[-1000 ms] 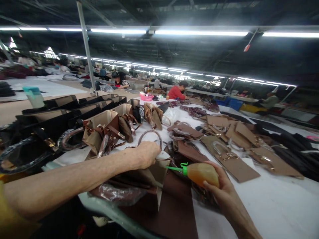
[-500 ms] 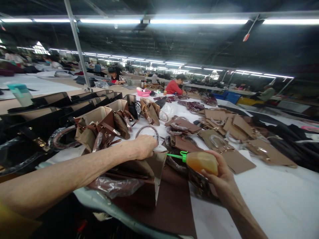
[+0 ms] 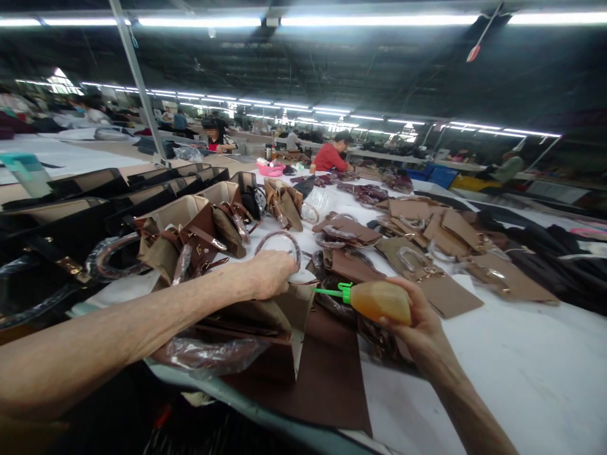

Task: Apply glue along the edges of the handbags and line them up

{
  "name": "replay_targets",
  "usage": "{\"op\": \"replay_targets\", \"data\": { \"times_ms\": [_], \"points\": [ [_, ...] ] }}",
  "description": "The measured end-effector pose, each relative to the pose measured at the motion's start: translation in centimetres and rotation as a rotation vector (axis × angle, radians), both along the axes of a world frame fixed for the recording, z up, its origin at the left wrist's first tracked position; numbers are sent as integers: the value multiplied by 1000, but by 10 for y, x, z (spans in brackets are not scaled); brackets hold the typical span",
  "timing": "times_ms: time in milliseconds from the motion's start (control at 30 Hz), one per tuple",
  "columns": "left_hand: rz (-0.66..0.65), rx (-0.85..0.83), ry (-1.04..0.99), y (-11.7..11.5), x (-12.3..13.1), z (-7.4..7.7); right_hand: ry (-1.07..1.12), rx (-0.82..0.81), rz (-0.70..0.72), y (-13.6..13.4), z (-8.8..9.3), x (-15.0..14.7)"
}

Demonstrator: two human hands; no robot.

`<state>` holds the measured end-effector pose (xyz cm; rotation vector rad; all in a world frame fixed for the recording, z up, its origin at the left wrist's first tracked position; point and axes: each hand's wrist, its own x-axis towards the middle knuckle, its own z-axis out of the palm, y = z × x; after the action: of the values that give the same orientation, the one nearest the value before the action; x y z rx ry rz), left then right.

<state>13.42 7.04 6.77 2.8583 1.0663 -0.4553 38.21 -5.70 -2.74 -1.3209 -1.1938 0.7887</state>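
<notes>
An open brown handbag (image 3: pixel 265 354) lies at the table's near edge, its plastic-wrapped handle (image 3: pixel 213 355) toward me. My left hand (image 3: pixel 275 273) is closed on the bag's upper edge, beside the far round handle (image 3: pixel 279 237). In my right hand (image 3: pixel 417 309) is a squeeze bottle (image 3: pixel 382 302) of amber liquid, held level. Its thin green nozzle (image 3: pixel 327 292) points left, with the tip at the bag's top corner. A flat brown panel (image 3: pixel 332 366) lies under and to the right of the bag.
Black bags (image 3: pixel 52 227) stand in rows at the left, next to upright brown bags (image 3: pixel 190 221). Flat tan bags (image 3: pixel 431 278) lie at the right on the white table (image 3: pixel 535 366). A person in red (image 3: pixel 331 157) sits farther back.
The whole view has shifted slightly. The bottle is still in my right hand with its nozzle at the bag's corner, and my left hand keeps its hold on the edge.
</notes>
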Motion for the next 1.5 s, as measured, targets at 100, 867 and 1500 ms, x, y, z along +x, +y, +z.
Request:
{"op": "replay_targets", "data": {
  "times_ms": [100,867,1500],
  "points": [
    [-19,9,-52,3,-4,-7,-3,-24,4,0,-2,-1],
    [-26,28,-88,-1,-12,-18,-100,-157,49,-11,-25,-13],
    [-68,34,-198,-66,-35,-29,143,-183,-22,-15,-76,-17]
  ]
}}
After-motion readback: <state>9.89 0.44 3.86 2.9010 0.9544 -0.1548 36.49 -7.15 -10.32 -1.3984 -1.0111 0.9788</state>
